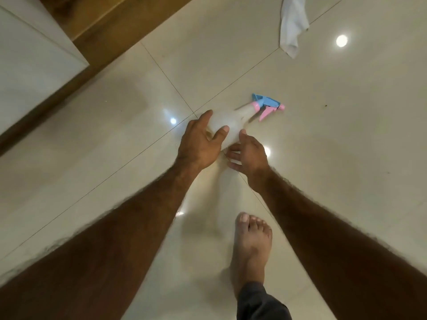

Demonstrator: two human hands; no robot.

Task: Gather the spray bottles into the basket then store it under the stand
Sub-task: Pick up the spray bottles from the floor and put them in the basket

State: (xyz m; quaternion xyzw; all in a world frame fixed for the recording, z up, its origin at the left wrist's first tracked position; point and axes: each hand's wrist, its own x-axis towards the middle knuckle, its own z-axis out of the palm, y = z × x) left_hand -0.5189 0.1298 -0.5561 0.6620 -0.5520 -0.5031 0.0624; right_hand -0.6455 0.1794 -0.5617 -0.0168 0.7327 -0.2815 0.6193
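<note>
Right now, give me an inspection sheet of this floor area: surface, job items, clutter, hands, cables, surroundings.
Surface: glossy cream tiled floor, ceiling lights reflected in it, a few dark specks at right.
Job's things: one translucent spray bottle lying on its side, blue and pink trigger head pointing right. No basket or stand in view.
Clutter: white cloth crumpled on the floor, top right.
Hands: left hand wrapping the bottle's body, fingers curled over it; right hand open beside the bottle's base, contact unclear.
Cables: nothing seen.
Surroundings: wooden plinth and white cabinet panel at upper left; the person's bare foot at bottom centre.
</note>
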